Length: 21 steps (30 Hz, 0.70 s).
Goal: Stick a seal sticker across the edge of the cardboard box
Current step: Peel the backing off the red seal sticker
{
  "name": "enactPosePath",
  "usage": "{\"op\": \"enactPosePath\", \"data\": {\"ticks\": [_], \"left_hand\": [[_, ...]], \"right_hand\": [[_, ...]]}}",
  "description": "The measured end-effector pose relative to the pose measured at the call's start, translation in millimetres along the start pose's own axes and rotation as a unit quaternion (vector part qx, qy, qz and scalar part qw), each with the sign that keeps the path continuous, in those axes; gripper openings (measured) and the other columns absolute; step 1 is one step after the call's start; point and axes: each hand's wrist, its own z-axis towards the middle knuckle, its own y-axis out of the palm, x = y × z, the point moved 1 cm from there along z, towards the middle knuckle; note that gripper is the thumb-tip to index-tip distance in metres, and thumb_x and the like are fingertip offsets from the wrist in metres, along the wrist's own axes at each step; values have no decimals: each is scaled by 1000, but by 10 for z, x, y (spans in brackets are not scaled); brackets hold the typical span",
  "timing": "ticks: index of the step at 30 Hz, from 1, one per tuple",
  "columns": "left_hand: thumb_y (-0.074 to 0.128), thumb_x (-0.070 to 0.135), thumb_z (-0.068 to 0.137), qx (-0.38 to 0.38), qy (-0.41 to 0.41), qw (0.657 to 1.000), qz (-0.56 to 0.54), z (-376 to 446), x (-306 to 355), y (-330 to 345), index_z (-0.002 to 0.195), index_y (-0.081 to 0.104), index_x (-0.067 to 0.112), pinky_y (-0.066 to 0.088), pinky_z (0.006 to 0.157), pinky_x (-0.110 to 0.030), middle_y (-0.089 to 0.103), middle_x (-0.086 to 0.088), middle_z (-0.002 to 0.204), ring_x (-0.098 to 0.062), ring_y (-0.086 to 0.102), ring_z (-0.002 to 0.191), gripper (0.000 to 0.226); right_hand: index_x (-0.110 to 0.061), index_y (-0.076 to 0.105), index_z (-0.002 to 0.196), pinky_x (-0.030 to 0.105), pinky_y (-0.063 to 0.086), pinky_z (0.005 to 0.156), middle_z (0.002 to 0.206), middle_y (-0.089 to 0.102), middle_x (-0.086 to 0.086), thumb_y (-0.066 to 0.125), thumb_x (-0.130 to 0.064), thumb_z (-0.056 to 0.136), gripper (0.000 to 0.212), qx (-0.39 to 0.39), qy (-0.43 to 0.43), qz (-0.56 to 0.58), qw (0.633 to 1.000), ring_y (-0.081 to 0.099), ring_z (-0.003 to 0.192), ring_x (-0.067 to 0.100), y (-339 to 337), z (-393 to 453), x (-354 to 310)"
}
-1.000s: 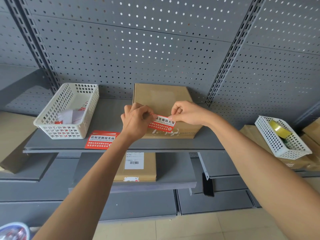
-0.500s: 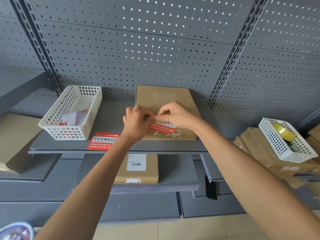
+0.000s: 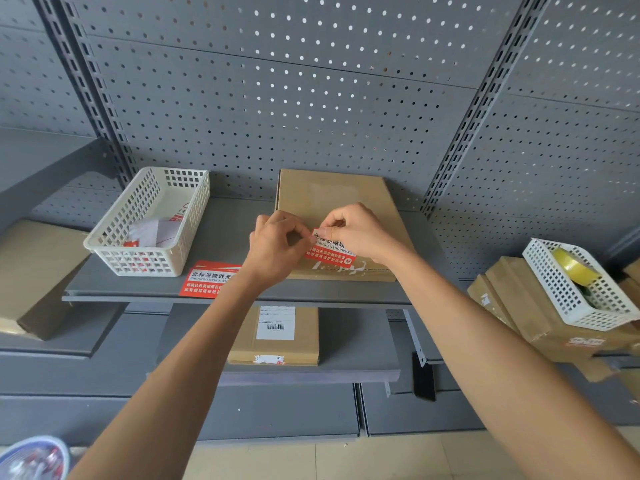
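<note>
A flat brown cardboard box (image 3: 332, 199) lies on the grey shelf (image 3: 228, 237), its front edge showing torn white residue. Just above the box's front part, both hands pinch a red and white seal sticker (image 3: 329, 252). My left hand (image 3: 277, 249) grips the sticker's left end with thumb and fingertips. My right hand (image 3: 353, 230) holds its upper edge from the right. Whether the sticker touches the box I cannot tell. A second red sticker (image 3: 207, 278) lies flat on the shelf, left of my left wrist.
A white plastic basket (image 3: 121, 237) with papers and stickers stands at the left of the shelf. Another labelled box (image 3: 277, 337) lies on the lower shelf. To the right, a white basket (image 3: 554, 289) with a yellow tape roll (image 3: 573, 268) rests on stacked cartons. A perforated panel backs the shelves.
My right hand has slid left along the sticker until it almost meets my left hand. The sticker has come down closer to the box's front edge.
</note>
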Motion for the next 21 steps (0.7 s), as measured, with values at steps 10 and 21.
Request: {"op": "enactPosePath", "data": {"ticks": [10,21], "left_hand": [[68,39,91,16,17,999,25,-33,30,34,77,63,29,44,92,-50,55,13,104,-20,43,104,17],[63,40,94,27,36,998,49,-47,-3,58,84,64,27,45,88,-46,58,8,103,-21,45,99,17]], "right_hand": [[-18,77,85,38,57,79,84,74,0,76,-24,88,7,-35,15,96,995,69,79,15,-32,-44,42],[-18,78,93,30,57,76,88,77,-3,77,-33,87,16,-39,4,68,997,73,84,13,-85,-137,47]]}}
